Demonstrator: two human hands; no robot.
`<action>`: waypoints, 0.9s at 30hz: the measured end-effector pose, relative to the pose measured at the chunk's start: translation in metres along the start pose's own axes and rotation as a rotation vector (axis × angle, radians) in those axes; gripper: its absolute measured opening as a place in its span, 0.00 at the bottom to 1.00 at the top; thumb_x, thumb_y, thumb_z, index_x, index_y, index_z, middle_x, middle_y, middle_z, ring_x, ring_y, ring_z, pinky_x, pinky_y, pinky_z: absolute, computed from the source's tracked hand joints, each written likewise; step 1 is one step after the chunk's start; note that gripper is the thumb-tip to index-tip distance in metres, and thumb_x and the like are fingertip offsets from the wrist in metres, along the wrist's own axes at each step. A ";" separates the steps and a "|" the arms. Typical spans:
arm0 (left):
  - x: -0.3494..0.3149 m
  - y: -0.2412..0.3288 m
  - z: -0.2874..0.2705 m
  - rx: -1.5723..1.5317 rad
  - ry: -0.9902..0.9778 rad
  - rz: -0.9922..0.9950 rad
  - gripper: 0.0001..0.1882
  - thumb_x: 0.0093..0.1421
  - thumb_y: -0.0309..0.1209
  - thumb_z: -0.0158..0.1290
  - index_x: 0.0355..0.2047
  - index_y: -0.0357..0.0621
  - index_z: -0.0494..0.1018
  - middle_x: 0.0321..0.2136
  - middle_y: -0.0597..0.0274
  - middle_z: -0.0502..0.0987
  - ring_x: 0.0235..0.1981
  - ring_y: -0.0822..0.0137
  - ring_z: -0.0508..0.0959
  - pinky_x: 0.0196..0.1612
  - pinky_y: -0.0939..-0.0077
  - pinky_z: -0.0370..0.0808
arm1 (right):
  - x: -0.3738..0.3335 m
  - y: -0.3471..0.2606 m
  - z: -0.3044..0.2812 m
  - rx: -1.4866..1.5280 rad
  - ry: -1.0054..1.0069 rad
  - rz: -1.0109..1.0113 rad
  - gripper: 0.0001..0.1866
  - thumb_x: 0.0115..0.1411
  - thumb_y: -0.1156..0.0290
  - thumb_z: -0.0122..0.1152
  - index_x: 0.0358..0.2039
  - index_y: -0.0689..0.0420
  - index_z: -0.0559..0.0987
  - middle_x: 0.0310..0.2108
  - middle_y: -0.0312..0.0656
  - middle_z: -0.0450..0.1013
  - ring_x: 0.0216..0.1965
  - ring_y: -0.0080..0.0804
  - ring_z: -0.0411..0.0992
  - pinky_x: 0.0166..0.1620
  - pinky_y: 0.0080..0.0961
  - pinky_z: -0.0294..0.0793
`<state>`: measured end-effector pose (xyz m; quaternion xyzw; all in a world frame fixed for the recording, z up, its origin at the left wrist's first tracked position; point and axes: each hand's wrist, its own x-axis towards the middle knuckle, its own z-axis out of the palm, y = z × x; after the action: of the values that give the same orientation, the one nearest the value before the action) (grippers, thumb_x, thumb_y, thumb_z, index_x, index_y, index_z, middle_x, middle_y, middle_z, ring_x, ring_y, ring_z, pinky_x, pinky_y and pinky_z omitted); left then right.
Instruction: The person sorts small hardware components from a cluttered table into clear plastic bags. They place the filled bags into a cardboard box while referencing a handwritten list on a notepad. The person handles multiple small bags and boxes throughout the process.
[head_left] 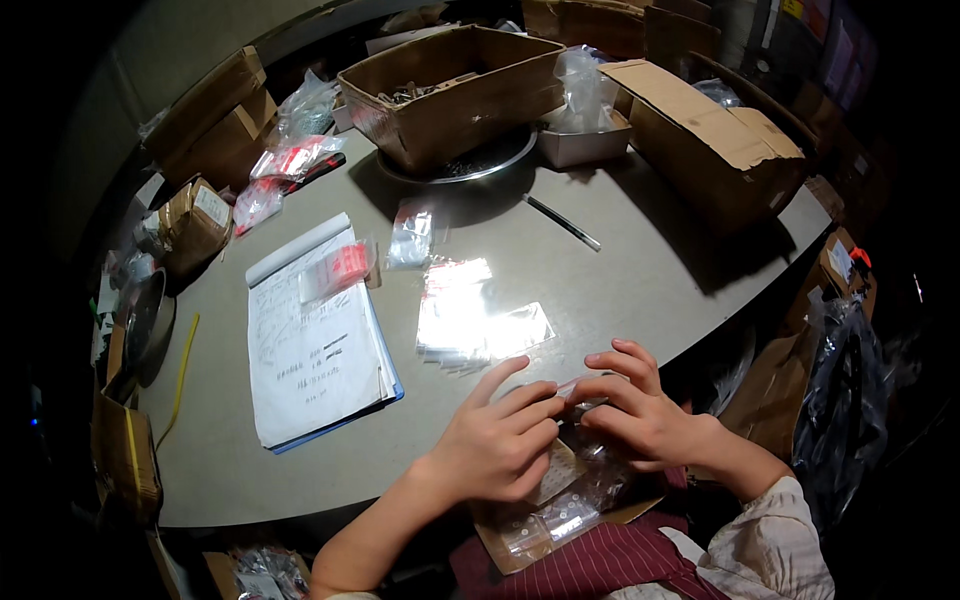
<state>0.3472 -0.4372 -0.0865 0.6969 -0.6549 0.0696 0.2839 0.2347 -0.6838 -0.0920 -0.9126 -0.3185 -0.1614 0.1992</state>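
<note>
My left hand [505, 430] and my right hand [640, 415] meet near the table's front edge, fingers bent inward. Between them they pinch a small clear plastic bag [572, 386], mostly hidden behind the fingers. What the bag contains cannot be made out. Just below my hands, an open cardboard box [497, 535] rests at my lap, holding clear packets [570, 512] of small parts with pale plates in them. Beyond my fingertips, a fanned stack of flat clear zip bags [455, 310] lies on the table, shining under the light.
Left of the stack lies a clipboard with written sheets [310, 370], a red-striped bag [340, 270] on it. A black pen [562, 222] lies farther back. A cardboard box of metal parts [450, 110] stands in a steel bowl [500, 165]; another carton [700, 150] stands right.
</note>
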 end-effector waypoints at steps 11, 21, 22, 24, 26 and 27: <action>-0.001 -0.003 0.004 0.022 0.013 0.035 0.10 0.50 0.32 0.61 0.30 0.39 0.79 0.51 0.55 0.82 0.56 0.57 0.79 0.70 0.47 0.65 | 0.006 0.022 -0.009 0.191 -0.128 0.287 0.06 0.67 0.70 0.61 0.41 0.54 0.74 0.66 0.51 0.60 0.72 0.65 0.48 0.71 0.59 0.49; -0.005 -0.004 -0.008 -0.140 0.094 0.054 0.07 0.48 0.30 0.59 0.26 0.40 0.77 0.48 0.54 0.84 0.49 0.56 0.82 0.63 0.52 0.71 | 0.018 0.029 -0.018 0.159 -0.178 0.279 0.24 0.60 0.65 0.69 0.51 0.60 0.71 0.63 0.55 0.63 0.69 0.61 0.55 0.71 0.55 0.52; -0.007 -0.004 -0.010 -0.190 0.141 0.040 0.06 0.48 0.30 0.58 0.25 0.41 0.77 0.45 0.54 0.85 0.45 0.56 0.83 0.62 0.54 0.72 | 0.020 0.031 -0.020 0.203 -0.206 0.243 0.28 0.58 0.64 0.70 0.55 0.60 0.70 0.63 0.56 0.63 0.68 0.62 0.56 0.70 0.55 0.53; -0.010 -0.004 -0.015 -0.285 0.230 -0.008 0.05 0.48 0.29 0.56 0.24 0.41 0.76 0.42 0.53 0.87 0.39 0.57 0.85 0.58 0.58 0.73 | 0.025 0.035 -0.020 0.291 -0.257 0.163 0.36 0.56 0.63 0.72 0.61 0.61 0.67 0.62 0.56 0.63 0.67 0.62 0.58 0.70 0.54 0.55; -0.014 -0.005 -0.015 -0.385 0.317 -0.076 0.04 0.49 0.28 0.54 0.23 0.40 0.76 0.40 0.50 0.87 0.36 0.57 0.85 0.55 0.60 0.74 | 0.037 0.043 -0.013 0.397 -0.123 0.131 0.35 0.57 0.68 0.66 0.64 0.63 0.68 0.61 0.58 0.67 0.65 0.61 0.62 0.69 0.52 0.59; -0.013 -0.005 -0.017 -0.390 0.338 -0.083 0.05 0.50 0.27 0.53 0.24 0.39 0.75 0.39 0.46 0.87 0.35 0.56 0.84 0.52 0.60 0.76 | 0.045 0.048 -0.009 0.354 -0.071 0.116 0.33 0.57 0.70 0.65 0.64 0.63 0.69 0.61 0.58 0.67 0.64 0.61 0.63 0.69 0.52 0.60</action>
<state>0.3550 -0.4172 -0.0802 0.6339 -0.5700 0.0459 0.5207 0.2973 -0.6991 -0.0781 -0.8853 -0.2954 -0.0587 0.3543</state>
